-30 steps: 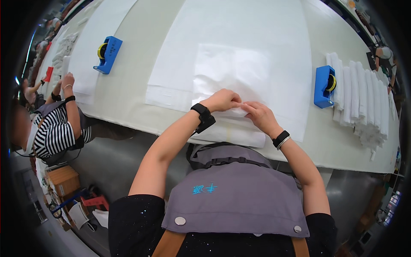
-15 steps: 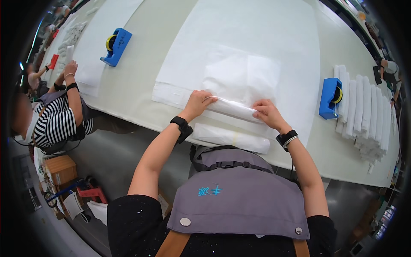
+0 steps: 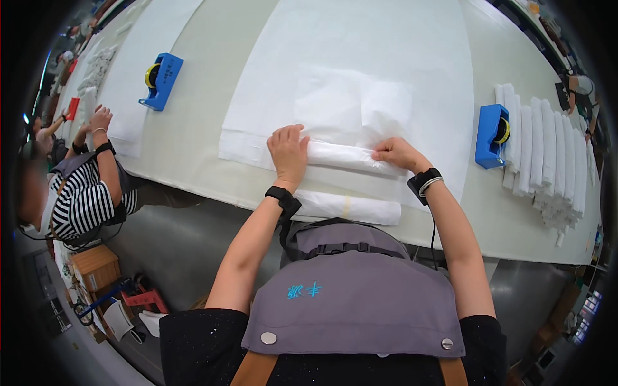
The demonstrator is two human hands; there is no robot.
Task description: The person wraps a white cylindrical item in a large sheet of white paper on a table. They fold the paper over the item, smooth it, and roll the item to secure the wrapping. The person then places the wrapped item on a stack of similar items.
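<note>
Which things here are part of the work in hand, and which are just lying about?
In use: left hand and right hand on the half-rolled white sheet; finished roll.
Lying about: two blue tape dispensers; row of white rolls.

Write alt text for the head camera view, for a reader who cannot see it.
A person's left hand and right hand press a rolled white sheet on a pale table. A finished white roll lies nearer, with blue tape dispensers on both sides.

Single head view, looking down
From above the person's chest, it faces the table [image 3: 193, 141] close in, edges bowed
</note>
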